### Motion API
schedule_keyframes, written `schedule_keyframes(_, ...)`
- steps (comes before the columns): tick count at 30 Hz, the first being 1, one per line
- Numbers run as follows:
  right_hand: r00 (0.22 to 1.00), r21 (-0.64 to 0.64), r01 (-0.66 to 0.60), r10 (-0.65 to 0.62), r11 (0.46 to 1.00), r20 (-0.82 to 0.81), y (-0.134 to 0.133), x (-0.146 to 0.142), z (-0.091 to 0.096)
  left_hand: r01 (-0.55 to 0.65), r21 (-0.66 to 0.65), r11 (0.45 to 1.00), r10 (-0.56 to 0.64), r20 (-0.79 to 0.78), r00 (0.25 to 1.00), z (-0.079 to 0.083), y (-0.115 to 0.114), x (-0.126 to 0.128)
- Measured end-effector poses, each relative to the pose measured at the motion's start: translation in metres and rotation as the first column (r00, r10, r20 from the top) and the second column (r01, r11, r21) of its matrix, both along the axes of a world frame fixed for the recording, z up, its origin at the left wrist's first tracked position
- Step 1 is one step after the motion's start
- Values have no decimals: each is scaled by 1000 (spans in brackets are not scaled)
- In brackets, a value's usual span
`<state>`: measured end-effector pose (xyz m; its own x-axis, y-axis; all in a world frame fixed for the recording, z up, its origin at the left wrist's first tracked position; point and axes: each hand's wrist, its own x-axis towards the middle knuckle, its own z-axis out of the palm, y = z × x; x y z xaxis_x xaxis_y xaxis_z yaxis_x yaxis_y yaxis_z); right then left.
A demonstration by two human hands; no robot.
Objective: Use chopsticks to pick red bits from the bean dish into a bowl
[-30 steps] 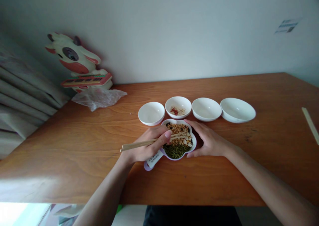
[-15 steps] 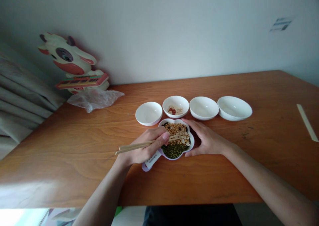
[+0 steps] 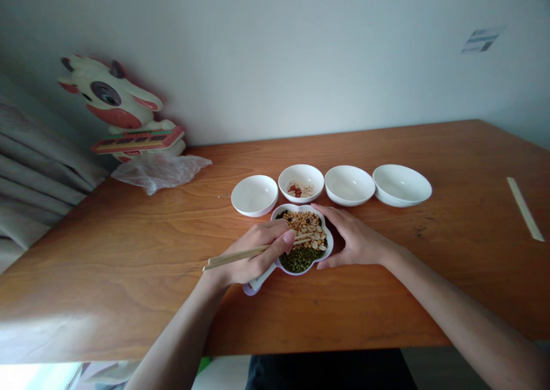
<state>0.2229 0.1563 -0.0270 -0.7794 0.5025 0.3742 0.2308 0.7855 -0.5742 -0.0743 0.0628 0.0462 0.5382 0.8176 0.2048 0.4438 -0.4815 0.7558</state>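
Observation:
My left hand (image 3: 260, 249) is closed around a pair of wooden chopsticks (image 3: 234, 258), whose tips rest among peanut halves (image 3: 317, 240) in a flower-shaped dish (image 3: 330, 247) with a purple handle. Yellow soybeans (image 3: 295, 220), green mung beans (image 3: 301, 260) and a few dark beans share this dish. My right hand (image 3: 354, 238) steadies the dish from the right, fingers at the far rim and thumb at the near side. Just behind stands a white bowl (image 3: 307, 169) with peanut pieces and some red bits in it. Whether the chopsticks pinch a peanut, I cannot tell.
Three more white bowls stand in the row: one at the left (image 3: 254, 196), one right of centre (image 3: 350, 186), one far right (image 3: 401, 185). A cow-shaped toy keyboard (image 3: 137, 141) and a plastic bag (image 3: 161, 172) sit back left. A pale strip (image 3: 525, 209) lies at right.
My left hand and the chopsticks have shifted slightly, and the chopsticks' rear ends have come closer together. The right hand keeps its hold on the dish. The whole view has moved a little.

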Motion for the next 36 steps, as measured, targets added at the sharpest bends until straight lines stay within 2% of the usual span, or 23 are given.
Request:
schedule_keyframes(7,1000,6,3,-3,1000,3,0,0,1,8,108,994,-10,22,1000,-1,0,6)
schedule_keyframes(18,1000,6,3,-4,1000,28,0,1,2,14,294,956,-22,25,999,-3,0,4)
schedule_keyframes(20,1000,1,6,-6,1000,26,0,1,2,-31,310,950,17,48,999,-4,0,0)
schedule_keyframes(23,1000,-14,12,-11,1000,28,0,0,1,-174,344,923,142,115,983,-6,2,-6)
schedule_keyframes(27,1000,-32,13,-12,999,24,0,-1,-3,-390,401,829,335,203,920,-1,16,-5)
schedule_keyframes(30,1000,-38,16,-15,999,23,1,-1,-5,-462,443,768,410,214,887,8,35,2)
schedule_keyframes(34,1000,-29,10,-9,1000,0,2,-2,-5,-384,406,829,408,28,912,17,57,9)
schedule_keyframes(36,1000,-17,-3,3,1000,-19,2,-4,-4,-378,364,851,409,-10,913,17,61,9)
